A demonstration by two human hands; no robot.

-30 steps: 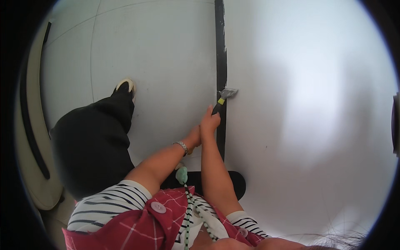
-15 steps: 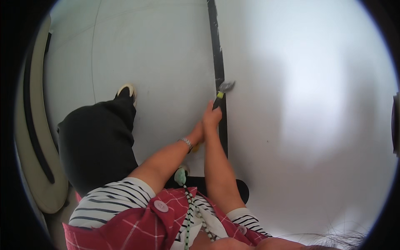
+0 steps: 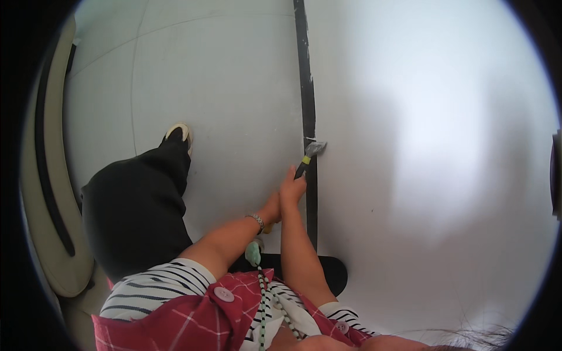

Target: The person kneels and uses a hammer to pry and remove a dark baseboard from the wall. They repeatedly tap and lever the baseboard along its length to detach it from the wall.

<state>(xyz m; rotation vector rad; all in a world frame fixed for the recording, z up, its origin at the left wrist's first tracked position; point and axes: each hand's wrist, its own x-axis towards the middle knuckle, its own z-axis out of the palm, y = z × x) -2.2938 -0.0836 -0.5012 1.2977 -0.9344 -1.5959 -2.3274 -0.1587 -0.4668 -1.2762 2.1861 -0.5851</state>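
Observation:
A scraper (image 3: pixel 301 170) with a grey metal blade, a black handle and a lime-green band slants across the black strip (image 3: pixel 310 205). Around its handle, just behind the blade, my right hand (image 3: pixel 291 190) is closed. My left hand (image 3: pixel 270 209) is closed lower down, pressed beside my right wrist, its fingers partly hidden. From under the left hand shows a yellow piece (image 3: pixel 268 229), in line with the scraper's handle. The blade touches the strip and reaches over its right edge, where a pale scrap shows at the upper end.
A smooth, shiny pale surface (image 3: pixel 433 263) lies right of the strip; grey tiled floor (image 3: pixel 234 88) lies left. My bent leg (image 3: pixel 137 205) in black trousers and a shoe (image 3: pixel 180 133) are at left. Beyond is a beige padded piece (image 3: pixel 50 234). A green pendant (image 3: pixel 253 253) hangs near my forearms.
Both hands and the scraper have come down along the black strip toward me. The blade still meets the strip, and the grip looks the same.

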